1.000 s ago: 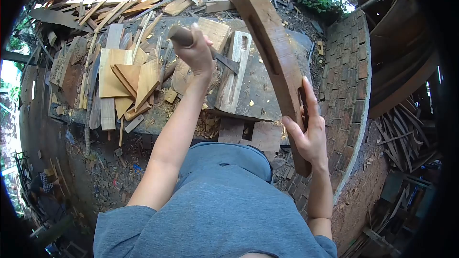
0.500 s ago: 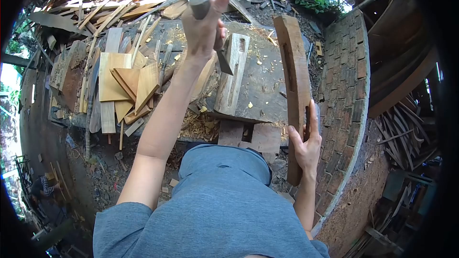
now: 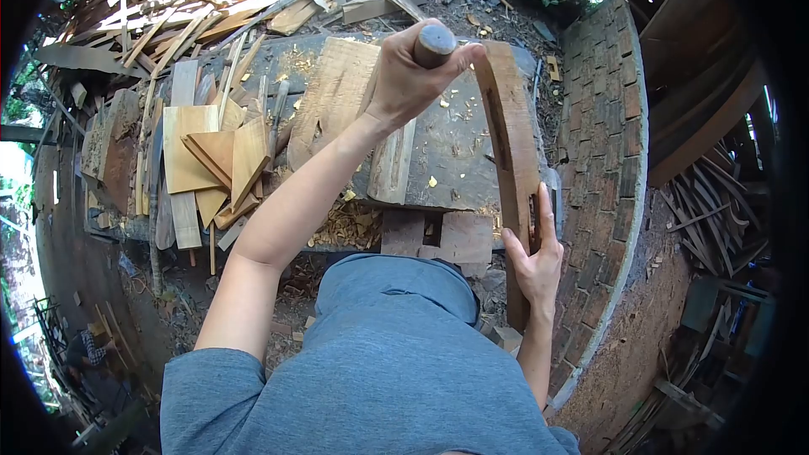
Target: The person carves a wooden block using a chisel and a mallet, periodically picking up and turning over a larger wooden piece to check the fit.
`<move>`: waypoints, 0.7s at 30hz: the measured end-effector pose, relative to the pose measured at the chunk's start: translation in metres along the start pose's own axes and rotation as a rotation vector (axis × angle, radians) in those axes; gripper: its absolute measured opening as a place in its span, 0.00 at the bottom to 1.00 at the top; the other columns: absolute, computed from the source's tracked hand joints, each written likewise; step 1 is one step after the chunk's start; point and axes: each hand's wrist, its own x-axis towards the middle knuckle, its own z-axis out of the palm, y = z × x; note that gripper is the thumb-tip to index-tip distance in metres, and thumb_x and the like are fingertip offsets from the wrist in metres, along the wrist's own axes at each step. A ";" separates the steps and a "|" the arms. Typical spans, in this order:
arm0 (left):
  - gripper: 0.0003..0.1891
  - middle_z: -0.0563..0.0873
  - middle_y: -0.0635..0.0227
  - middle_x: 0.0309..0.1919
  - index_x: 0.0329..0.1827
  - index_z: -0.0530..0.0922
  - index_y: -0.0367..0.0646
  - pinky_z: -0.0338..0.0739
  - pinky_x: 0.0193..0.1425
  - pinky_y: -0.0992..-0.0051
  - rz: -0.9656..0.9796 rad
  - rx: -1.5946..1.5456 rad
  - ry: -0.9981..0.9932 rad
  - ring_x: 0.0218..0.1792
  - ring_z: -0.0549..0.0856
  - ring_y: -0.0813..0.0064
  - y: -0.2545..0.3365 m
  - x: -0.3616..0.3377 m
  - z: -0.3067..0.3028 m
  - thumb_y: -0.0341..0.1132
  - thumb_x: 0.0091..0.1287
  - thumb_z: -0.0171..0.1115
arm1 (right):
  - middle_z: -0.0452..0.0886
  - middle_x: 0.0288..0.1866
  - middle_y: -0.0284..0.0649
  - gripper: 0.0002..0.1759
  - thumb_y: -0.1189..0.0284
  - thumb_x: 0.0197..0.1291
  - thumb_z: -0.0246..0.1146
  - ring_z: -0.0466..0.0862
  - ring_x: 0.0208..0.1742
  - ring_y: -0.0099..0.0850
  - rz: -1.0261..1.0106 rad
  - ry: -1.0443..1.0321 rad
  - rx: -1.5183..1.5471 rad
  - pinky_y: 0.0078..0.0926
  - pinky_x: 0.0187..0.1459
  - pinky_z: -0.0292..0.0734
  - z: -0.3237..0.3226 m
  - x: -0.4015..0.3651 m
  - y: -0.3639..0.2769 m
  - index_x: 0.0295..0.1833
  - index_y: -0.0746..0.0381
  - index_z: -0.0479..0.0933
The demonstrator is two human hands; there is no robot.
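My left hand (image 3: 413,80) is wrapped round the handle of a chisel (image 3: 434,45), its round butt end facing up at me and its blade hidden behind the hand. That hand is above the bench, close to the upper end of a long brown wooden beam (image 3: 514,118) with slots cut in it. Lower down the beam, my right hand (image 3: 537,270) grips it with thumb and fingers on either side, beside a slot. A pale slotted wood piece (image 3: 390,167) lies on the bench, partly covered by my left forearm.
Wood shavings lie on the dark workbench (image 3: 455,160), beside a broad board (image 3: 337,84). Offcuts (image 3: 215,152) are stacked at left, with scrap wood behind. A low brick wall (image 3: 602,118) runs along the right. A person (image 3: 84,350) is far off at lower left.
My left hand has moved right with the chisel, toward the beam, and the blade has gone out of sight. The broad board has come into view. My right hand still holds the beam.
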 end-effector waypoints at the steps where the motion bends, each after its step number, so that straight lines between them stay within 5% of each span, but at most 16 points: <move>1: 0.12 0.82 0.79 0.21 0.27 0.79 0.48 0.75 0.26 0.85 -0.003 0.001 0.002 0.23 0.80 0.90 0.000 -0.001 -0.001 0.40 0.63 0.74 | 0.81 0.60 0.55 0.46 0.68 0.53 0.69 0.84 0.58 0.48 0.020 -0.003 0.002 0.43 0.58 0.80 -0.001 0.001 -0.001 0.78 0.48 0.58; 21: 0.17 0.79 0.74 0.17 0.22 0.75 0.42 0.70 0.23 0.78 -0.031 0.021 0.056 0.19 0.76 0.86 0.010 -0.019 0.008 0.39 0.61 0.75 | 0.83 0.56 0.53 0.47 0.69 0.56 0.69 0.87 0.51 0.40 -0.028 -0.034 -0.016 0.38 0.52 0.82 0.000 0.022 -0.012 0.80 0.48 0.56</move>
